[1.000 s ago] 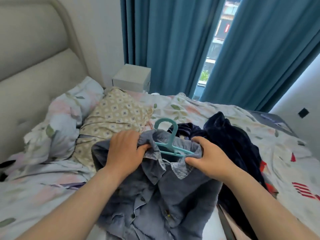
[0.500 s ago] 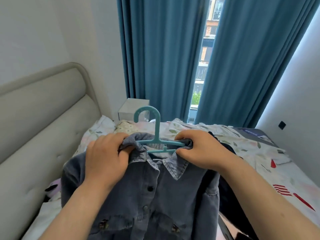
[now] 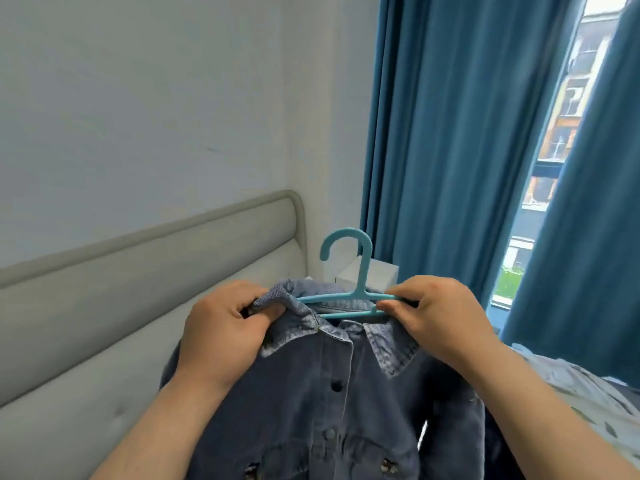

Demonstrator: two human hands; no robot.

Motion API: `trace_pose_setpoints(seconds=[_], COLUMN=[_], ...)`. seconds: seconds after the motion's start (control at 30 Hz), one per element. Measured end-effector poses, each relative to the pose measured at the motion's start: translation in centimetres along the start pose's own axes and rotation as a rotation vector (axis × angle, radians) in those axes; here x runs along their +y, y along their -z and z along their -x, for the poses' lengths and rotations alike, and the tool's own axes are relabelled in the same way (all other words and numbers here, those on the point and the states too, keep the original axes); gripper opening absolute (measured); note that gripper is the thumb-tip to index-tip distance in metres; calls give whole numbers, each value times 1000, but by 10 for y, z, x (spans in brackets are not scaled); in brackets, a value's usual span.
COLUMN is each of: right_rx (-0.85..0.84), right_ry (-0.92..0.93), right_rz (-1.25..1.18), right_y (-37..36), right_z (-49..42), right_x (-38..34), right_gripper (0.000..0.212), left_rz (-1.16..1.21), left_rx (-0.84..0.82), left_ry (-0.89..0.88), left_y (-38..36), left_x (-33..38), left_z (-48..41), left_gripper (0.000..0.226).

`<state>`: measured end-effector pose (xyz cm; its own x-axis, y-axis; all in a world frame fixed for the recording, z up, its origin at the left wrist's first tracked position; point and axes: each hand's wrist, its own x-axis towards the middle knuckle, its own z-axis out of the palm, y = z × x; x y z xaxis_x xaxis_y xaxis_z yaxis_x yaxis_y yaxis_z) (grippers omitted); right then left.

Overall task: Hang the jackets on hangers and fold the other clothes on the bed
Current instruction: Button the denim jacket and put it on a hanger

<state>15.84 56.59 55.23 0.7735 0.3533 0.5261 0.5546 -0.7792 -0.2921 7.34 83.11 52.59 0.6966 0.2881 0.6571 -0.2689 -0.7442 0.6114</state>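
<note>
A blue denim jacket (image 3: 332, 403) hangs in front of me on a teal plastic hanger (image 3: 360, 271), its hook pointing up and its arms inside the collar. My left hand (image 3: 221, 330) grips the left side of the collar and shoulder. The right end of the hanger, together with the jacket's shoulder, is pinched by my right hand (image 3: 433, 317). The jacket's front with its dark buttons faces me and its lower part runs out of the bottom of the frame. The other clothes are hidden from view.
A padded beige headboard (image 3: 138, 292) runs along the left under a pale wall. Blue curtains (image 3: 450, 133) frame a window (image 3: 554, 150) at the right. A white bedside box (image 3: 381, 271) stands behind the hanger. A strip of floral bedding (image 3: 588, 389) shows at the lower right.
Both hands have lifted the jacket on its hanger up off the bed. My view has tilted upward, so the bed and the other clothes have dropped out of sight.
</note>
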Motion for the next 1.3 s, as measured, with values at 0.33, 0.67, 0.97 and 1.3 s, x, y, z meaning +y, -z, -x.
trace_pose_setpoints(seconds=[0.33, 0.67, 0.97, 1.3], right_rx=[83, -157, -347, -336], right_ry=[111, 271, 504, 598], right_rz=[-259, -424, -513, -594], right_y=[18, -28, -82, -108], right_z=[3, 28, 64, 83], right_x=[-66, -153, -241, -328], right_gripper=[29, 36, 24, 30], left_rz=[-349, -600, -717, -842], left_rx=[-10, 170, 273, 307], left_ry=[178, 394, 633, 653], left_y=[81, 168, 239, 302], left_x=[33, 32, 21, 6], left_z=[49, 137, 222, 247], left_gripper=[38, 47, 41, 34])
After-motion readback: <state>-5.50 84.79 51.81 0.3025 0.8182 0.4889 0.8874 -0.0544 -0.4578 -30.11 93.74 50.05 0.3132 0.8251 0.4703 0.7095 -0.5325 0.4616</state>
